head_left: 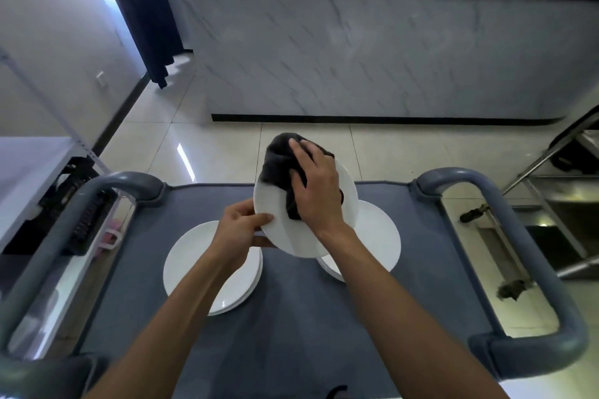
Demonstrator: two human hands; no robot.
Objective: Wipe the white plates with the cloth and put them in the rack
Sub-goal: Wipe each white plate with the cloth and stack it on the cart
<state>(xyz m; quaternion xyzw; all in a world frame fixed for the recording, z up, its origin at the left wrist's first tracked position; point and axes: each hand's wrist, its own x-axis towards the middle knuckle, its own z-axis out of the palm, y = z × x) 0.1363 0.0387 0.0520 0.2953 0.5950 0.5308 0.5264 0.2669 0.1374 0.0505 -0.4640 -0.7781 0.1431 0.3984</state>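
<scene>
Pinching white plate (pixel 285 230) rim was left hand (pixel 240 230); right hand (pixel 316 188) fingers curled, pressed dark cloth (pixel 278 162) onto it.

Your left hand (pixel 241 230) and right hand (pixel 316 191) are bare, with no gloves, rings or watch showing. Both forearms are uncovered up to the frame's edge; no sleeves visible.

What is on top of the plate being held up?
A dark cloth lies on the held plate, pressed down by the right hand. The left hand pinches the plate's rim. The plate surface beneath cloth and hand is hidden.
</scene>
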